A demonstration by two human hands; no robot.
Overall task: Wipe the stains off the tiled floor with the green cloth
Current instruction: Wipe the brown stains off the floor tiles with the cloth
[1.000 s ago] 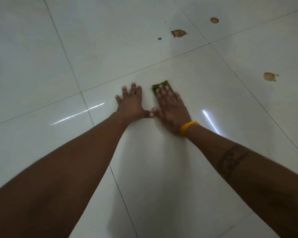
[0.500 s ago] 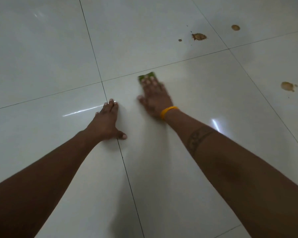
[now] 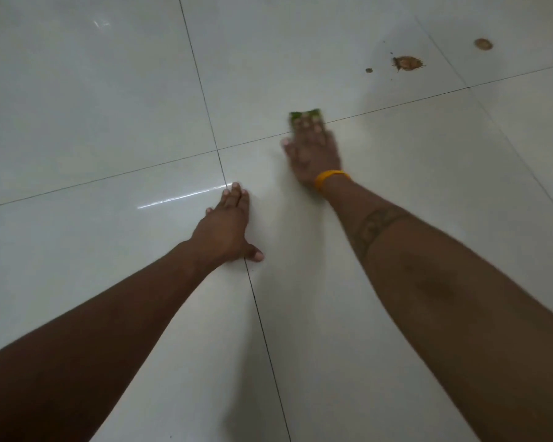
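Presently, both of my hands are down on the tiled floor, which is pale, glossy and divided by thin dark grout lines.

Right hand: it lies flat on the green cloth, fingers straight and pressing it against the tile. Only the far edge of the cloth shows, at 12 o'clock from my fingertips; the rest is hidden under the hand. The cloth sits right on the grout line that runs across the view. This hand is slightly blurred. A yellow wristband circles the wrist, and a dark band tattoo marks the forearm below it.

Left hand: it rests palm-down on the bare floor at about 7 o'clock from the right hand, well apart from the cloth. Its fingers are straight and close together, the thumb is spread out to the side, and it holds nothing. It lies along a grout line, with a bright streak of reflected light just to its 9 o'clock.

Stains: a large brown splat lies at about 1 o'clock from the cloth, well apart from it. A small brown dot sits just at the splat's 9 o'clock. A round brown spot lies farther off at the splat's 2 o'clock, on the neighbouring tile.
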